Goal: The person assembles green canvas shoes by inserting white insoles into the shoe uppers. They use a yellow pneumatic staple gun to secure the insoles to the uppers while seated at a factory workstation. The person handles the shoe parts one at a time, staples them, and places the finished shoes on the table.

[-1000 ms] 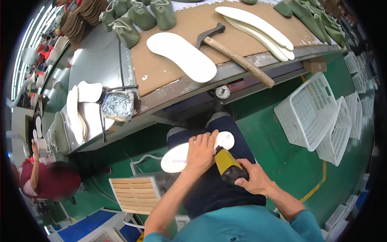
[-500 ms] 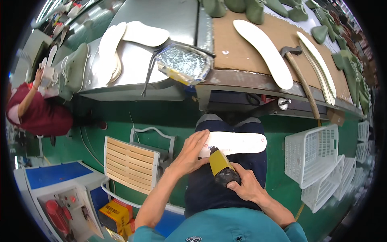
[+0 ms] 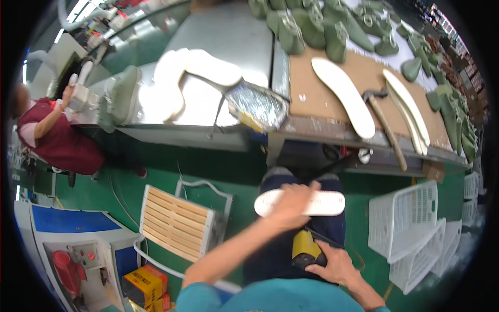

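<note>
On the lap, left hand (image 3: pixel 292 204) presses white insole (image 3: pixel 322 203), right hand (image 3: pixel 332 265) seemingly grips yellow tool (image 3: pixel 305 248)

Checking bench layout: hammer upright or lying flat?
Lying flat: the hammer rests on the brown board, head away from the person, handle overhanging the bench edge.

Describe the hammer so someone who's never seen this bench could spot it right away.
Find the brown board on the right half of the workbench. The hammer lies near the board's front edge, between two long white insoles, its wooden handle sticking out past the bench edge. It is the only dark-headed tool among pale insoles and green shoe lasts.
</note>
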### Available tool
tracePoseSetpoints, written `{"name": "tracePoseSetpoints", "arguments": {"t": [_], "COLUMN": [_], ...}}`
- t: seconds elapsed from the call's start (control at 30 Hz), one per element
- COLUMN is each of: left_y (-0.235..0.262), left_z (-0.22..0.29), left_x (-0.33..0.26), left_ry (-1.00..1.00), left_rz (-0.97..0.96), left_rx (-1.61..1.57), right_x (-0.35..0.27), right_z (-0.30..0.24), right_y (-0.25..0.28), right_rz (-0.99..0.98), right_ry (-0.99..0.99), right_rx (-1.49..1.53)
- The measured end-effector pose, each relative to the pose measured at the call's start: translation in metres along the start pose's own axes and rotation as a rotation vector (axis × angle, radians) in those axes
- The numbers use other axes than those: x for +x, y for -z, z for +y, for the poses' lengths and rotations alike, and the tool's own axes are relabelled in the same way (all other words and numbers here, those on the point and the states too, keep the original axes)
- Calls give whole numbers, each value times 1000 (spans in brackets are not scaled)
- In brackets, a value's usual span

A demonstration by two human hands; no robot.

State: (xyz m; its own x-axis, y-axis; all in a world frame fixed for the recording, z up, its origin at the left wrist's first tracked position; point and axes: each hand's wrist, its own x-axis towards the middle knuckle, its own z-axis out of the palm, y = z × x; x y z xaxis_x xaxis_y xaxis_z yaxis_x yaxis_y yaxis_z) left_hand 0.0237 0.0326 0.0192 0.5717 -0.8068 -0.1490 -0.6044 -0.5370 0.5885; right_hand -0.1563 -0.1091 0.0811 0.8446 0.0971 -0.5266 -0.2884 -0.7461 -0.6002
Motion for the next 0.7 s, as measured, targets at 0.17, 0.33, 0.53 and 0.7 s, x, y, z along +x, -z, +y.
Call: {"name": "tracePoseSetpoints", "arguments": {"t": [0.17, 0.33, 0.53, 0.7], "left_y": [-28, 111, 276, 306], "left_z": [20, 23, -36, -160], "left_x": [40, -9, -53, -87], "left_ry": [-226, 122, -44, 268], "left_rz": [134, 614, 1480, 2027], "left_rx": [37, -491, -860, -170], "right_x": [-7, -12, -8, -2], "right_z": [13, 38, 41, 38], "right_y": [-18, -35, -28, -32], "right_rz": [190, 112, 140, 157], "right_ry": [32, -3, 62, 63], "right_rx": [-89, 174, 182, 154]}}
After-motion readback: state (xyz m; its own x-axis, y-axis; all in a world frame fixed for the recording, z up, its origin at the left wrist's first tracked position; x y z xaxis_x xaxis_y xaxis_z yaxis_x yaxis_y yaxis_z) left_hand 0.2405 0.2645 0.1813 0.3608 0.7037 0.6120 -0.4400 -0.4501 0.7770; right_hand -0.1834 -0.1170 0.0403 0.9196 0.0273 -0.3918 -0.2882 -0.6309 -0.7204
